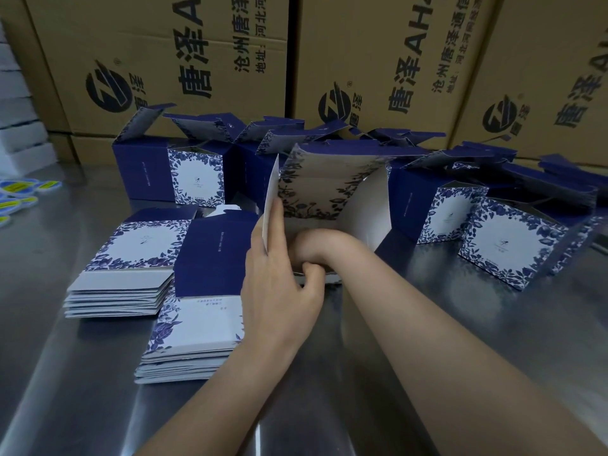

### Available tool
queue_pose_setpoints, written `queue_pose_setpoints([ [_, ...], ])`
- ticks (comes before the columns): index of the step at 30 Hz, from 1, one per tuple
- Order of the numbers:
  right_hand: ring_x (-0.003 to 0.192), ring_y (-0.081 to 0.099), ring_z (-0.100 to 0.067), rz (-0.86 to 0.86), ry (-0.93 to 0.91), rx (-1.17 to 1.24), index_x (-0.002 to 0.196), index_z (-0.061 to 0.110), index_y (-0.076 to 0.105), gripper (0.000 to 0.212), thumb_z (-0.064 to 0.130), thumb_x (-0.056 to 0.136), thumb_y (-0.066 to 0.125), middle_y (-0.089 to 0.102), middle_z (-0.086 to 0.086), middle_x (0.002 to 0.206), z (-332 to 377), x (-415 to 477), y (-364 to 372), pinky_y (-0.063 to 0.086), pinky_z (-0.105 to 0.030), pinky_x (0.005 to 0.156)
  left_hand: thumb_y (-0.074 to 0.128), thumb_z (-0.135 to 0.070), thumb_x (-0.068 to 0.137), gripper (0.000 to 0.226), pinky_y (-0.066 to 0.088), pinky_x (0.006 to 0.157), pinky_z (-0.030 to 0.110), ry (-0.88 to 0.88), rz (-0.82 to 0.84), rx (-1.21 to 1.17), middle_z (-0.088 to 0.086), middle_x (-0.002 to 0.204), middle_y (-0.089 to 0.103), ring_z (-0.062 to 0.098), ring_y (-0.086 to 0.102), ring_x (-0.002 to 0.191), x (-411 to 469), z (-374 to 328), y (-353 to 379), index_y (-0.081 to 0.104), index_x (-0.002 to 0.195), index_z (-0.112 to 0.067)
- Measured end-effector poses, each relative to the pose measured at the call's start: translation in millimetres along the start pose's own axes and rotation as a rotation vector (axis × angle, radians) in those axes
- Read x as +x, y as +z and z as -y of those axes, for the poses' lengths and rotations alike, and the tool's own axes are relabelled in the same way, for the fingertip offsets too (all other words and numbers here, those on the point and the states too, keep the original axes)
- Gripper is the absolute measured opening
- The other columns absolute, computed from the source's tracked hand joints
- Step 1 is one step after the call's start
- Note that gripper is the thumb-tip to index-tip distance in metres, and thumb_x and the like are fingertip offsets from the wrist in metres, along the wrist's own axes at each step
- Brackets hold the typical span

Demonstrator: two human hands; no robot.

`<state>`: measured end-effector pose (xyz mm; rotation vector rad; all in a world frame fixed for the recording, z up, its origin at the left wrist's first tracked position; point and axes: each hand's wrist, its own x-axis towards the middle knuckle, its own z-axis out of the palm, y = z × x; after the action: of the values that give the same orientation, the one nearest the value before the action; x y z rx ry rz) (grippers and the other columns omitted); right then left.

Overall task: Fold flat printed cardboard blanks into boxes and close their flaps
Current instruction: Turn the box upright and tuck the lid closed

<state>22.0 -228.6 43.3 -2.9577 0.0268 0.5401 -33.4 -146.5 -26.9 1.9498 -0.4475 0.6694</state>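
A half-formed blue-and-white floral box (332, 189) stands open toward me at the table's middle. My left hand (279, 274) grips its near left wall, fingers outside and thumb at the lower edge. My right hand (312, 248) reaches inside the box, fist pressed down at its bottom; its fingers are hidden. Two stacks of flat printed blanks lie to the left: one (131, 264) farther left, one (200, 304) beside my left hand.
Several folded boxes with open top flaps stand behind (171, 172) and to the right (513, 245). Large brown shipping cartons (378, 60) wall off the back. Yellow-blue stickers (23, 192) lie at the left edge of the steel table (493, 324).
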Motion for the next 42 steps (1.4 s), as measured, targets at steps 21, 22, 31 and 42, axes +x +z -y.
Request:
queue_pose_setpoints([
  [21, 0.072, 0.051, -0.017, -0.296, -0.098, 0.132, 0.099, 0.013, 0.058, 0.012, 0.017, 0.098, 0.046, 0.055, 0.000, 0.081, -7.3, -2.2, 11.0, 0.035, -0.025, 0.058, 0.054, -0.021, 0.075, 0.099, 0.053, 0.070, 0.025, 0.032, -0.021, -0.039, -0.010, 0.154, 0.031, 0.024, 0.058, 0.109, 0.5, 6.3, 4.0, 0.001, 0.155, -0.042],
  [22, 0.076, 0.050, -0.018, -0.395, -0.080, 0.150, 0.094, 0.013, 0.056, 0.012, 0.018, 0.099, 0.045, 0.054, -0.001, 0.083, -8.7, 0.9, 12.8, 0.036, -0.025, 0.063, 0.056, -0.019, 0.075, 0.098, 0.054, 0.073, 0.028, 0.039, -0.035, -0.056, -0.026, 0.155, 0.020, 0.021, 0.055, 0.115, 1.1, 6.4, 4.4, 0.004, 0.156, -0.038],
  [31, 0.058, 0.045, -0.014, -0.376, 0.081, 0.213, 0.063, 0.017, 0.044, 0.029, 0.013, 0.091, 0.053, 0.047, -0.002, 0.065, -19.1, 4.8, 12.6, 0.032, -0.025, 0.046, 0.058, -0.014, 0.083, 0.096, 0.043, 0.084, 0.008, 0.066, -0.020, -0.080, -0.018, 0.159, 0.021, 0.016, 0.054, 0.121, 1.5, 10.3, 8.5, 0.002, 0.156, -0.038],
  [42, 0.085, 0.061, -0.025, -0.811, -0.001, 0.544, 0.095, 0.016, 0.056, 0.007, 0.014, 0.094, 0.049, 0.058, -0.005, 0.087, -8.0, -6.5, 14.5, 0.039, -0.026, 0.067, 0.055, -0.010, 0.084, 0.090, 0.052, 0.075, 0.034, 0.058, -0.056, -0.034, -0.044, 0.146, 0.005, 0.035, 0.062, 0.094, 7.1, 13.1, 5.5, 0.007, 0.156, -0.034],
])
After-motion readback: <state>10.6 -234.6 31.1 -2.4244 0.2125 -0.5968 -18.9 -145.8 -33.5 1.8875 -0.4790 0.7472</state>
